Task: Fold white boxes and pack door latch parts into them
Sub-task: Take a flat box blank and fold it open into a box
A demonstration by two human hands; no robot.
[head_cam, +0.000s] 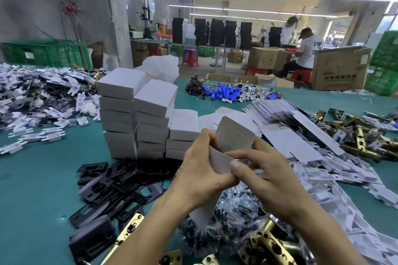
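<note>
The half-folded white box (pixel 233 136) is held in the air just in front of the stack of finished boxes (pixel 140 114), toward its right side, and its rounded flap stands up. The grip of the left hand (pixel 199 175) is closed around the left wall of the box, with the fingers curled. The grip of the right hand (pixel 266 175) pinches the right edge, with the thumb on the front wall. In front of the stack, black plates (pixel 112 183) lie on the green worktop (pixel 32 178). To the right of the stack lie flat box blanks (pixel 273 112), and further right brass latch parts (pixel 361 135).
</note>
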